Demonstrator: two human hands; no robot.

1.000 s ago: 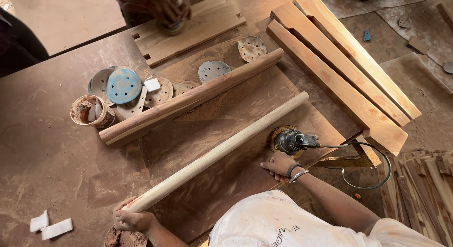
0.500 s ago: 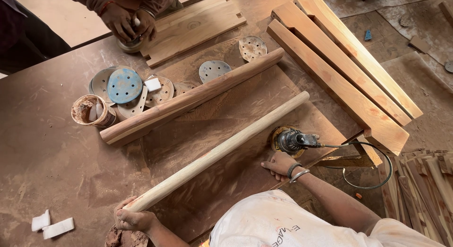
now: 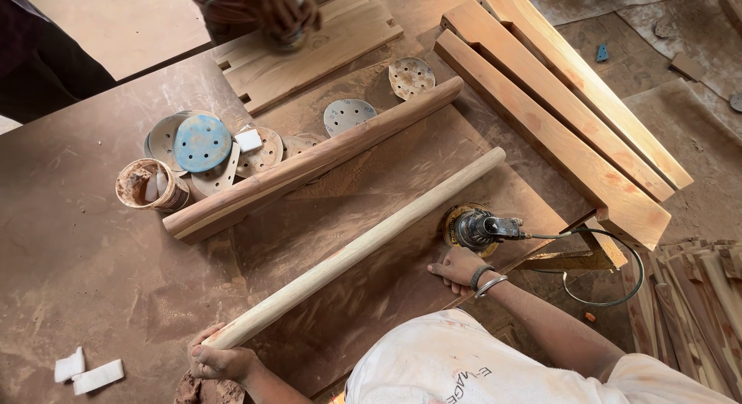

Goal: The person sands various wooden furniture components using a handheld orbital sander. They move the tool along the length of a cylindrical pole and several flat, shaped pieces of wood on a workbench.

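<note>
Wooden pole (image 3: 363, 246) is steadied at the tabletop's near edge by closed left hand (image 3: 220, 361), while right hand (image 3: 457, 266) rests half-open beside sander (image 3: 473, 229)

pole (image 3: 363, 246): pale tan wood, plain, in my left hand (image 3: 219, 361)
sander (image 3: 473, 228): dark grey metal, on a yellowish disc
bangles (image 3: 486, 281): one black, one silver, on my right hand (image 3: 456, 267)
shirt (image 3: 464, 365): white, dusty
sanding disc (image 3: 202, 142): blue, dotted with holes
bench (image 3: 69, 249): reddish brown, dust-streaked
planks (image 3: 556, 103): orange-tan, grained
</note>
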